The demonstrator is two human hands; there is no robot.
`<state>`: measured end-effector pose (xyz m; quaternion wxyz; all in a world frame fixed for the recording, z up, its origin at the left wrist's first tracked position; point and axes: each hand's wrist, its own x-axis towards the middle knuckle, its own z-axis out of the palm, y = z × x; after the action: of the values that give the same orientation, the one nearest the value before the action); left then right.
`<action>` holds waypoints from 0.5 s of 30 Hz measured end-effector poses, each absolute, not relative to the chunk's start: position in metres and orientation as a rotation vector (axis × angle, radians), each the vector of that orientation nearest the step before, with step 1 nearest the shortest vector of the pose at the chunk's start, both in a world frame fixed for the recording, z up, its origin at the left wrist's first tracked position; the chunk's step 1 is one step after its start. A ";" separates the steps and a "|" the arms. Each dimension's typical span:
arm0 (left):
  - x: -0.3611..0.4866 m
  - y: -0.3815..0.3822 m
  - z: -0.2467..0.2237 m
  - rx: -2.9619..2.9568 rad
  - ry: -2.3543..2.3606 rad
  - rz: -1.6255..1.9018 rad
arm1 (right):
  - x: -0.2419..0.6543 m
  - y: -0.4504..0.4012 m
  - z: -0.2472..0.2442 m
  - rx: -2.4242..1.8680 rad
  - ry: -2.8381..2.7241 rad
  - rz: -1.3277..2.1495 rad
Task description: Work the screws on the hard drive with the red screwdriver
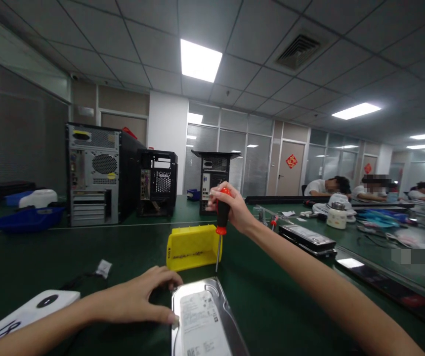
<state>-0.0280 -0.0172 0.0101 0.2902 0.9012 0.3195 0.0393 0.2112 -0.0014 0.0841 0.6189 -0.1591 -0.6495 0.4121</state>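
Observation:
A silver hard drive (205,321) with a white label lies at the bottom centre on the green table. My left hand (142,296) rests against its left edge, thumb on the near side and fingers curled at the far corner. Above and beyond the drive, my right hand (233,205) grips a screwdriver (222,217) by its red and black handle. The shaft points down, its tip near the drive's far right corner, apparently apart from it. Just behind stands a yellow bin (193,232), with small dark pieces, probably screws, inside.
Computer cases (94,173) stand along the back left, beside a blue tray (29,220). A white device (30,316) lies front left. Stacked hard drives (307,237), a dark flat panel (394,291) and a white jar (337,215) are on the right. Other people sit farther back.

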 end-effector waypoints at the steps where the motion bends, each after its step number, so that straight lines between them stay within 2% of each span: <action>1: -0.028 -0.018 0.010 2.398 0.853 0.093 | 0.212 0.000 0.085 -0.374 -1.506 0.963; 8: -0.029 -0.019 0.011 2.418 0.848 0.095 | 0.218 0.003 0.089 -0.320 -1.587 1.187; 15: -0.031 -0.021 0.012 2.418 0.844 0.109 | 0.213 0.012 0.087 -0.326 -1.556 1.095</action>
<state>-0.0314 -0.0205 0.0122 0.2851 0.9042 0.3155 0.0406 0.2126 0.0121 0.0872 0.5691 -0.1387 -0.6629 0.4664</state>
